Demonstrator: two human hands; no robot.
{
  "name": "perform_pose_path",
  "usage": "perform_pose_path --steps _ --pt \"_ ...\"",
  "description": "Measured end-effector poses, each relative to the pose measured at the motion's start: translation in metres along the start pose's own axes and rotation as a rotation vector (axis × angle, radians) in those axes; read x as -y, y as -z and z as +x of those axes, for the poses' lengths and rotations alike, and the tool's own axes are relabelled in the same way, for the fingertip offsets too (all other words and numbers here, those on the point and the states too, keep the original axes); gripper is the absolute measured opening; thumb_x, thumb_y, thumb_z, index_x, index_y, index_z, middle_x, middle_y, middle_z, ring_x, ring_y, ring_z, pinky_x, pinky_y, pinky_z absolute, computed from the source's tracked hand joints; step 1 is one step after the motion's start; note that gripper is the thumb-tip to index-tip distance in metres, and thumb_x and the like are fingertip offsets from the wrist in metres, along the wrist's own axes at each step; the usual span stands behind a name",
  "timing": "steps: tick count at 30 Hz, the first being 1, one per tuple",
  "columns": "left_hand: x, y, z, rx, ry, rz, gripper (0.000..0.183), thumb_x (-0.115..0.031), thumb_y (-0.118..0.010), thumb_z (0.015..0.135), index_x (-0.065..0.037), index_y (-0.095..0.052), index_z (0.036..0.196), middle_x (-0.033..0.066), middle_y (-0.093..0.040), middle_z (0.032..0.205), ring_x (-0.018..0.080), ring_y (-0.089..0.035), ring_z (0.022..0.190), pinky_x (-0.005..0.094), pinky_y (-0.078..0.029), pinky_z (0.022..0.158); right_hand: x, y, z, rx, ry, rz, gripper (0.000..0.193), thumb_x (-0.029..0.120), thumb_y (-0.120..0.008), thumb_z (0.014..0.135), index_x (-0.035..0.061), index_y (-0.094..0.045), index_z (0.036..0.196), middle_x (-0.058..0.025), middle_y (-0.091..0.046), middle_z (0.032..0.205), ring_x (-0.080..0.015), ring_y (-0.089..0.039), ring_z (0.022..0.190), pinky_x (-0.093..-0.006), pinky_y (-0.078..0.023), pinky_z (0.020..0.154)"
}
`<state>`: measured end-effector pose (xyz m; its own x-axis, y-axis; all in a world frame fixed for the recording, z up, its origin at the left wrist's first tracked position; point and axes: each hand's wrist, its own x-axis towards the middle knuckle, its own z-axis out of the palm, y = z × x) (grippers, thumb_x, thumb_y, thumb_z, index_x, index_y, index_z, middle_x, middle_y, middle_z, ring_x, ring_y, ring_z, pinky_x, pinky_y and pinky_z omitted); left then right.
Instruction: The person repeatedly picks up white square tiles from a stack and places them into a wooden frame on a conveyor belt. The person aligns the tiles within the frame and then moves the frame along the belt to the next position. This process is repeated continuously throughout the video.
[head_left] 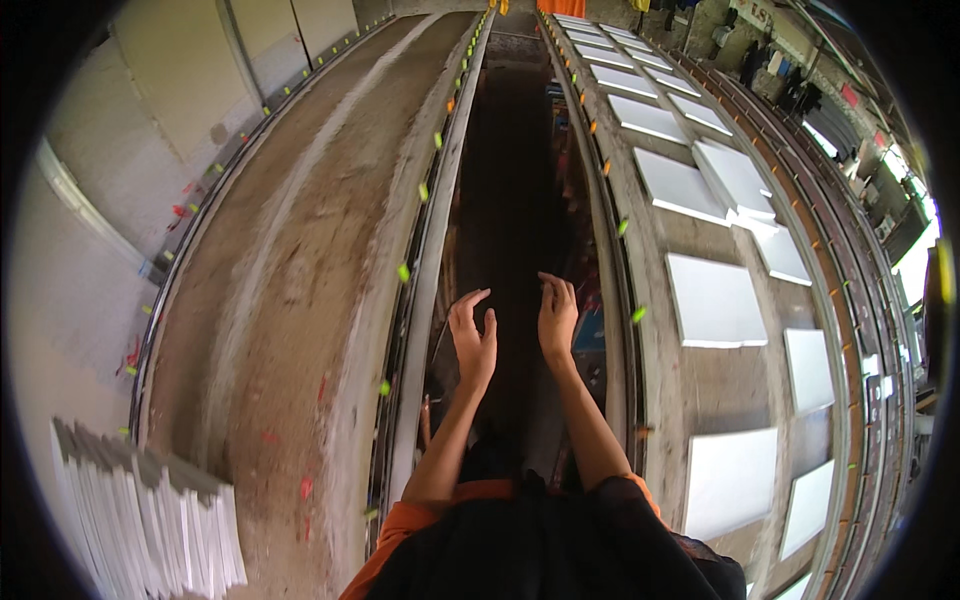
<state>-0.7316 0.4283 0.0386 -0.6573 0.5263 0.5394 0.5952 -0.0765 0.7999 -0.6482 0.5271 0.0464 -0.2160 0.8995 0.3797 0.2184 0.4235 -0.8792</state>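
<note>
While nothing is gripped by either hand, the left hand is held over the dark aisle, its thumb standing apart from the bent fingers, and the right hand is held beside it, loosely curled, no contact being made. The nearest white sheet is judged light, thin and fairly limp, with a face that could easily be marked; it would best be held by two edges, the aisle-side one included. Whether it is slippery cannot be told. From the right hand it is found at three o'clock, apart from the fingers, laid flat on the right table. Overlapping sheets are seen at two o'clock. From the left hand, the brown-topped left table is met between nine and ten, and a white stack at eight. Farthest off, near twelve, an orange cloth is hung.
</note>
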Motion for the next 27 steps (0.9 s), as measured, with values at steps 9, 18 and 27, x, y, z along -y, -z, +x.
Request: perform_pose_path --steps 9,18,27 --pt "0.027 -0.114 0.177 0.21 0.056 -0.044 0.034 -0.019 -0.055 0.086 -0.007 -0.047 0.117 0.0133 -0.043 0.124 0.0304 -0.037 0.118 0.0424 -0.03 0.1 -0.007 0.038 0.255 0.177 0.264 -0.284 0.017 0.011 -0.05 0.087 0.0027 -0.06 0.099 -0.0184 -0.056 0.096 -0.0346 -0.056 0.086 -0.0384 -0.046 0.077" --pt "0.031 -0.292 0.298 0.504 -0.09 -0.254 0.045 -0.034 -0.05 0.089 -0.007 -0.044 0.123 0.0161 -0.035 0.132 0.0322 -0.031 0.124 0.0445 -0.025 0.103 -0.114 0.192 0.329 -0.146 0.02 -0.442 0.018 0.006 -0.05 0.086 0.0039 -0.06 0.101 -0.017 -0.055 0.103 -0.0306 -0.059 0.087 -0.0364 -0.048 0.076" --pt "-0.021 -0.51 0.387 0.915 -0.251 -0.383 0.044 -0.034 -0.046 0.092 -0.002 -0.043 0.121 0.0159 -0.043 0.125 0.0294 -0.039 0.118 0.0397 -0.03 0.099 -0.206 0.264 0.376 -0.646 -0.177 -0.444 0.02 0.003 -0.051 0.086 0.0041 -0.056 0.106 -0.0166 -0.053 0.105 -0.0273 -0.061 0.085 -0.034 -0.049 0.076"
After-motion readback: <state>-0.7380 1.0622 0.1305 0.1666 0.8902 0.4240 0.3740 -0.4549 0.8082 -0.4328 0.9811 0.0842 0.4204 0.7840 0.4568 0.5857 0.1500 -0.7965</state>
